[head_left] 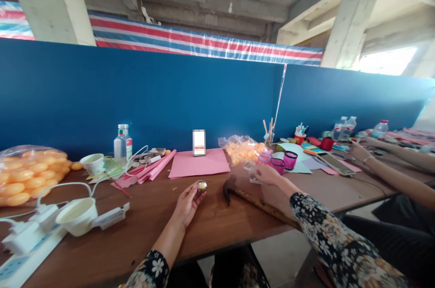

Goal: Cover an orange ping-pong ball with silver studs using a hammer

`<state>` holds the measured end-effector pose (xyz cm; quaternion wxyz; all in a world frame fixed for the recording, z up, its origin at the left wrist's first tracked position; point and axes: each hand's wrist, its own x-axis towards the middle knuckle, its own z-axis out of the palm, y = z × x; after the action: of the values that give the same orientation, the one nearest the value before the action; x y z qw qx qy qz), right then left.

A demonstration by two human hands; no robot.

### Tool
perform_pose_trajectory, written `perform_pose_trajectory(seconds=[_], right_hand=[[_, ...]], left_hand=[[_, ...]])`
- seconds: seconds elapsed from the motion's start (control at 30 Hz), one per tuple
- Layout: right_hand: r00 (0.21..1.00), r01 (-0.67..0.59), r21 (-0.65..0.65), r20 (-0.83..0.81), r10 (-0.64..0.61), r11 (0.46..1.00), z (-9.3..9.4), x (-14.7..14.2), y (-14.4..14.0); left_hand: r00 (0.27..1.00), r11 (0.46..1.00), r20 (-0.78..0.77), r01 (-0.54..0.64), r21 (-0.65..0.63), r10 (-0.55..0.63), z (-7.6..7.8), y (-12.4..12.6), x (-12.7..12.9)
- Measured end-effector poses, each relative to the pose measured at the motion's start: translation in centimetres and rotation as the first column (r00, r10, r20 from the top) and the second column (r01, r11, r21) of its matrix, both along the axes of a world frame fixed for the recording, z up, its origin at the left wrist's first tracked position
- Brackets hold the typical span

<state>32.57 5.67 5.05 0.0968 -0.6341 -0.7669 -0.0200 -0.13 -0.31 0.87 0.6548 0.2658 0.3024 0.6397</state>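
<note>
The left hand (188, 201) pinched a small shiny ball (202, 185) above the bench's (142, 229) near edge, lifted as if for inspection. The right hand (268, 173) reached toward pink cups (284, 161), over a hammer (251, 198); its grip I couldn't tell.

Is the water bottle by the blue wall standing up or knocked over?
Standing up. The clear bottle rests on its base on the brown table, its white cap pointing straight up, beside a white cup.

Left hand (189, 201) pinched shut; right hand (268, 173) reaches forward, fingers curled.
</note>
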Motion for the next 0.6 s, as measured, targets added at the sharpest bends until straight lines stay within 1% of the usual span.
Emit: perform_pose_trajectory(seconds=[0.2, 0.4, 0.5, 0.6], right_hand=[[0.996, -0.024, 0.031, -0.081, 0.026, 0.999, 0.0, 0.3, -0.1], [0.970, -0.019, 0.059, -0.239, 0.033, 0.998, 0.2, 0.4, -0.3], [0.934, 0.003, 0.088, -0.356, 0.029, 0.996, 0.6, -0.1, -0.5], [0.860, 0.040, 0.113, -0.510, 0.024, 0.993, 1.1, -1.3, -0.9]], left_hand=[[1.000, 1.000, 0.004, -0.002, 0.003, 0.002, -0.3, 0.1, -0.1], [1.000, 1.000, 0.000, 0.000, 0.007, 0.000, -0.3, 0.2, -0.1], [1.000, 1.000, -0.005, 0.000, 0.006, 0.000, -0.3, 0.2, -0.1], [1.000, 1.000, -0.008, 0.005, 0.006, -0.005, -0.3, 0.1, -0.1]])
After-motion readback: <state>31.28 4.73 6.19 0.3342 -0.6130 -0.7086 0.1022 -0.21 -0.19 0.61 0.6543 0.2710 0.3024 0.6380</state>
